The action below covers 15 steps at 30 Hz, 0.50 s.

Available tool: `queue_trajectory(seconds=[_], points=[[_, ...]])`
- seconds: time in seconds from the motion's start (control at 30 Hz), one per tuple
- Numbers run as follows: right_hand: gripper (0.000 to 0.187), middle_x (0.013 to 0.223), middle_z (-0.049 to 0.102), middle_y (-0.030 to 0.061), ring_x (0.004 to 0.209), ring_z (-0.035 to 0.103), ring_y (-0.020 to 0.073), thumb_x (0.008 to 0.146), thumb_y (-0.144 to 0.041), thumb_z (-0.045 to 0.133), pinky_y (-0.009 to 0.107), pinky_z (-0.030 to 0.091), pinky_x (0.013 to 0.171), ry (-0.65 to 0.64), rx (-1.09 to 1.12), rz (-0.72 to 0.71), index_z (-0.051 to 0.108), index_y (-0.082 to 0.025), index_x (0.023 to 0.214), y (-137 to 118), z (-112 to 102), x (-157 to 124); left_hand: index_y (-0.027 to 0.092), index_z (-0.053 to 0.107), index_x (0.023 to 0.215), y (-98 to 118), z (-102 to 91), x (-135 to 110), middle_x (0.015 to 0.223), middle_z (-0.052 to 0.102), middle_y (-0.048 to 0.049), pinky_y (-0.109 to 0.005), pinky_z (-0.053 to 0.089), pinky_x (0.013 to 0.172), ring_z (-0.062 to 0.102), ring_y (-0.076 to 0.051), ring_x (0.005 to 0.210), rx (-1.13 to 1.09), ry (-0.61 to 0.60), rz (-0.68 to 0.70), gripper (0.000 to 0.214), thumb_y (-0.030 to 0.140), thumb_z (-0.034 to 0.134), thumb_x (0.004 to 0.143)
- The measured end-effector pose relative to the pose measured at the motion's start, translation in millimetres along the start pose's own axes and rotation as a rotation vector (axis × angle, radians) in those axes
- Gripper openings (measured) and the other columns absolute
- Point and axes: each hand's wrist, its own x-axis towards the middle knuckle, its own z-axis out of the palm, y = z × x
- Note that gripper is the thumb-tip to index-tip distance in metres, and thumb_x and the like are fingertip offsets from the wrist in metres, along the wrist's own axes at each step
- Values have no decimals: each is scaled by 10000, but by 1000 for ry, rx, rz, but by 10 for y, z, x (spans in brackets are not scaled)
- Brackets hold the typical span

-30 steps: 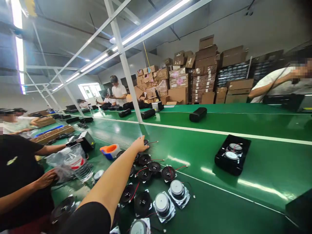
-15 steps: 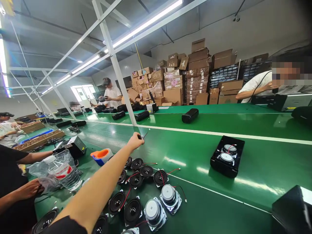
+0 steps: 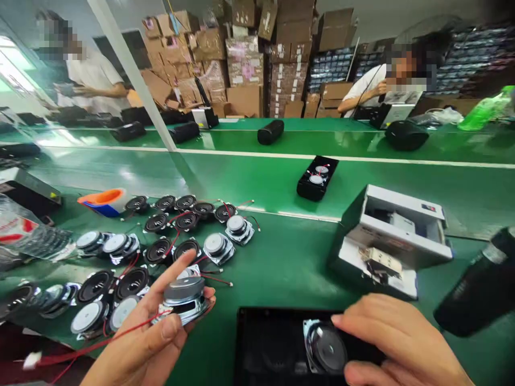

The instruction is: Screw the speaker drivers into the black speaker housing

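Observation:
My left hand (image 3: pixel 148 332) holds a small speaker driver (image 3: pixel 185 298) with its silver magnet up, and a red wire (image 3: pixel 92 343) trails from it to the lower left. My right hand (image 3: pixel 398 343) rests on a black speaker housing (image 3: pixel 265 348) at the bottom edge, its fingers touching a driver (image 3: pixel 325 348) seated in the housing. Several loose drivers (image 3: pixel 177 225), some cone up and some magnet up, lie on the green belt (image 3: pixel 281 268) beyond my left hand.
A white open box unit (image 3: pixel 396 236) stands right of centre. A dark bottle (image 3: pixel 478 292) lies at the far right. Another black housing with two drivers (image 3: pixel 317 178) sits mid-belt. An orange and blue holder (image 3: pixel 102 201) is at left. People work across the belt, with stacked cartons behind.
My view dropped from the far belt to the near work area. My left arm pulled back from its reach and now holds a driver. My right hand and the black housing came into view.

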Motion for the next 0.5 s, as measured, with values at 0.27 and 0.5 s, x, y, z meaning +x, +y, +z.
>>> queue_trajectory(seconds=[0.27,0.5], points=[[470,1034,718,41,802,685,182,1112,-569,593,325,523,665,-185,45,70,566,-254,1460,-160,152,96,205,836,1065,-272,144,-349,1072,814,-166,-432,718,766,779,-347,946,-251,114,-133,393,552,737,911],[153,937,690,-7,813,584,192,1132,-213,540,370,350,694,-270,60,116,675,-248,1070,-139,189,102,265,684,1468,-277,228,-420,1294,749,-152,-419,679,852,710,-324,1095,-337,-43,-129,598,478,678,909]])
